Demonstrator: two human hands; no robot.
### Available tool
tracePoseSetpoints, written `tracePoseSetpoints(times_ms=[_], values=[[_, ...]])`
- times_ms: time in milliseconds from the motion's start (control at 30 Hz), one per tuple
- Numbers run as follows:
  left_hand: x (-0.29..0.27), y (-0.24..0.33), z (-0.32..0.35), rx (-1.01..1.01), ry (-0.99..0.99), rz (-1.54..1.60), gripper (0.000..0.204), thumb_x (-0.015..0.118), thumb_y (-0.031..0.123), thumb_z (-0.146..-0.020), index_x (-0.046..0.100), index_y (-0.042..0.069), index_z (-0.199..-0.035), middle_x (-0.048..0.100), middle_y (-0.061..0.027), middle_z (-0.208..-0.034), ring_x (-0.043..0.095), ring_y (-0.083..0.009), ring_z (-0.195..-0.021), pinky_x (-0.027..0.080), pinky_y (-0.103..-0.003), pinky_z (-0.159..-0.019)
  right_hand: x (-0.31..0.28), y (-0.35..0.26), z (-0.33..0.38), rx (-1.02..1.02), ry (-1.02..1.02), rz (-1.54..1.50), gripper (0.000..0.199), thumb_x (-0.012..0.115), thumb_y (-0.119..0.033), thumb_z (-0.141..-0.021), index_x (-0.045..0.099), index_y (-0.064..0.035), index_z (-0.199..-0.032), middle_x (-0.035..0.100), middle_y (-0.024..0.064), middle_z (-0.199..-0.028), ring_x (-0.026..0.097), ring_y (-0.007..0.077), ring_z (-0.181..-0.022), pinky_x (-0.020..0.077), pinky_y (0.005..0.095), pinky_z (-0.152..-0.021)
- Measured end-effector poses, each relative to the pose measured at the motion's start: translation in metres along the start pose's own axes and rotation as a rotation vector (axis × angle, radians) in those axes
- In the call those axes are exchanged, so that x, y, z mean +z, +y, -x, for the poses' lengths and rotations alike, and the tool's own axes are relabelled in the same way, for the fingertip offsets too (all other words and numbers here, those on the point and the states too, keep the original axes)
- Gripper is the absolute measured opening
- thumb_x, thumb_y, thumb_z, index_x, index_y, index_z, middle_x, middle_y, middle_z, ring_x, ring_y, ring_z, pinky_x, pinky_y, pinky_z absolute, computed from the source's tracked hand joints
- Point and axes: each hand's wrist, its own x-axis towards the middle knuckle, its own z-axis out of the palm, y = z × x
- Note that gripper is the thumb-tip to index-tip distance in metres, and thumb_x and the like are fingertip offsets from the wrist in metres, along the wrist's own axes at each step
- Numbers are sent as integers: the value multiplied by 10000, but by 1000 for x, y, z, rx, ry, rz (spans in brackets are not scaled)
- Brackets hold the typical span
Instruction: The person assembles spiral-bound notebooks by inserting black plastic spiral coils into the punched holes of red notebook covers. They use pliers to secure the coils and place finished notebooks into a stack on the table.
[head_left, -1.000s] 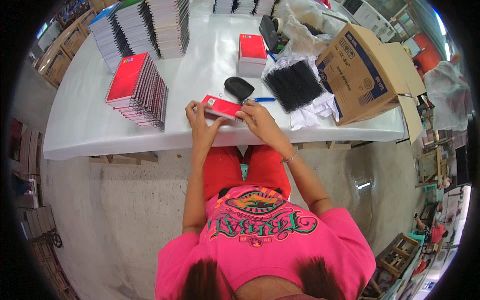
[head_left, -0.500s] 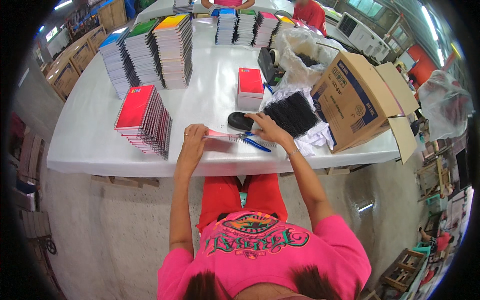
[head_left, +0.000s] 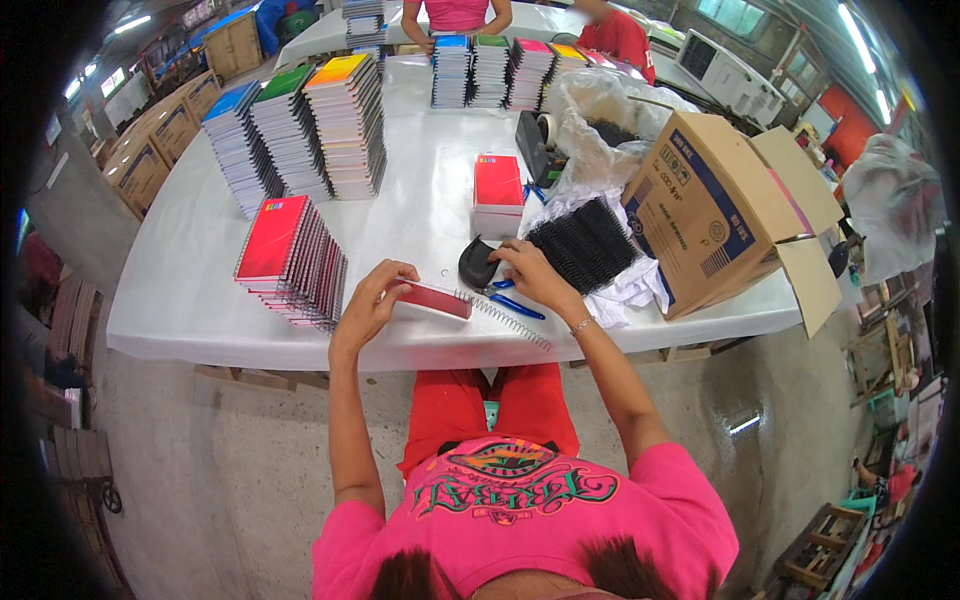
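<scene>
My left hand [head_left: 372, 303] is closed on the left end of a small red-covered notebook [head_left: 435, 300], tilted up on edge at the table's near side. From the notebook's right end a thin wire coil [head_left: 508, 322] stretches to the right. The fingers of my right hand [head_left: 537, 272] grip the edge of a black rounded object [head_left: 477, 263], which is tipped up; its exact kind does not show. Blue-handled pliers [head_left: 515, 305] lie under and beside that hand. Just beyond stands a short stack of red-covered pads [head_left: 498, 197].
A stack of red coil-bound notebooks [head_left: 285, 260] stands at left, with taller blue, green and yellow stacks [head_left: 345, 125] behind. On the right are a pile of black coils [head_left: 583, 248] on white paper, an open carton [head_left: 705, 215] and a plastic bag [head_left: 610, 105]. Another person [head_left: 457, 15] is across the table.
My left hand has moved slightly left and turned the notebook so its red cover shows. The black object has tipped up under my right hand's fingers.
</scene>
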Motion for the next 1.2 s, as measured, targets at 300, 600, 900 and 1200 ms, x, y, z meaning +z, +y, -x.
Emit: tracePoseSetpoints(times_ms=[300,600,900,1200], values=[[30,-68,15,164,280,-115,336,697,131,-871,566,62,-1172,443,-115,-1168,477,-256,-1150,418,-376,-998,24,-41,-27,51,-90,-45,239,808,-168,-767,734,-87,-979,507,198,-1336,477,380,-1246,397,446,-1002],[52,-49,7,-34,286,-99,776,910,347,-638,425,100,-1190,404,-104,-1130,461,-283,-1093,423,-409,-973,34,-27,-39,-5,-79,-96,498,861,-346,-724,692,-50,-1088,496,273,-1277,493,433,-1169,422,447,-984],[56,-68,10,28,387,-30,1107,956,364,-539,341,108,-1423,372,-113,-1379,426,-307,-1251,397,-413,-1073,28,-46,-30,46,-248,-64,591,843,-358,-731,654,-12,-1171,527,253,-1133,525,420,-1057,450,421,-920],[75,-65,-1,22,322,11,1278,973,389,-515,205,115,-1499,326,-135,-1459,404,-337,-1298,385,-436,-1092,45,-20,-35,-18,-110,-286,476,855,-265,-732,610,-59,-1084,312,261,-1524,346,398,-1408,357,411,-1112]])
